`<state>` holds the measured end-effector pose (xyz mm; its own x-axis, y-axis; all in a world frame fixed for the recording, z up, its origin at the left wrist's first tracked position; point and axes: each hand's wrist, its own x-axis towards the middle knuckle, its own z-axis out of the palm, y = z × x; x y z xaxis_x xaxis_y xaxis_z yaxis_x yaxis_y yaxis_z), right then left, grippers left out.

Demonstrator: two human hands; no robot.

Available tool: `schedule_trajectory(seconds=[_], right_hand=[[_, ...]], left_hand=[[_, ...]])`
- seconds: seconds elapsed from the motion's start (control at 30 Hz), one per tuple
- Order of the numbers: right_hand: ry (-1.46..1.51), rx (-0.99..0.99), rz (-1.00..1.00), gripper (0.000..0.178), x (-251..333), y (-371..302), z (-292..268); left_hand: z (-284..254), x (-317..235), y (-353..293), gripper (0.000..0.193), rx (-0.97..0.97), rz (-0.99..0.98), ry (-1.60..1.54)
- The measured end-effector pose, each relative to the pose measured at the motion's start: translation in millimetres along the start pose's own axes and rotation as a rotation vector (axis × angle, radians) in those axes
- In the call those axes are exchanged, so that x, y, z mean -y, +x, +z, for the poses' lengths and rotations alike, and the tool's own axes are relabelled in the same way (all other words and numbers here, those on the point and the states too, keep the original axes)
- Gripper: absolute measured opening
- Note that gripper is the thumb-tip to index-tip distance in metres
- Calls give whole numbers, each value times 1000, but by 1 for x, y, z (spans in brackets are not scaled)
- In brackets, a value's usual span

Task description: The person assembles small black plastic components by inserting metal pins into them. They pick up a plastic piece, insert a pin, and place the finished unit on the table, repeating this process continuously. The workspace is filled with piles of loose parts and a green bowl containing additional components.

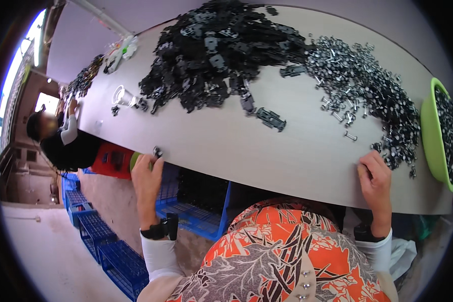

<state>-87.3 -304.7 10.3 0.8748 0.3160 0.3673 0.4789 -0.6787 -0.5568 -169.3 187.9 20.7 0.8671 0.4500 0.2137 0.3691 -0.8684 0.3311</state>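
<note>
My left hand [147, 173] is at the table's front edge, its fingers pinched on a small wheel piece [157, 152], black with a shiny side. On the right, my right hand [375, 173] is curled closed beside the near end of a large heap of small wheel-and-axle pieces [357, 75], silver and black. Dark wheels lie right at its fingertips; what it grips, if anything, I cannot make out. One loose axle with wheels [351, 136] lies just left of that heap. A single black toy-car chassis [271, 119] rests mid-table, between my hands.
A big pile of black chassis parts [201, 60] covers the far table [226, 146]. A clear plastic cup [123, 96] lies tipped near it. At right stands a green basin [430, 131] of dark pieces. Blue crates [118, 267] line the floor; another person [60, 136] works far left.
</note>
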Motion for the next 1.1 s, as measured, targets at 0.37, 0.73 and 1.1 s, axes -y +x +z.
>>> schedule_trajectory(seconds=[0.37, 0.73, 1.1], right_hand=[[-61, -20, -139, 12, 26, 62, 11], [-162, -11, -41, 11, -9, 38, 19], [-61, 96, 9, 18, 13, 41, 15]], left_hand=[[25, -134, 14, 10, 112, 561, -411], [72, -230, 37, 22, 435, 750, -241], [90, -263, 32, 14, 1183, -7, -1201]])
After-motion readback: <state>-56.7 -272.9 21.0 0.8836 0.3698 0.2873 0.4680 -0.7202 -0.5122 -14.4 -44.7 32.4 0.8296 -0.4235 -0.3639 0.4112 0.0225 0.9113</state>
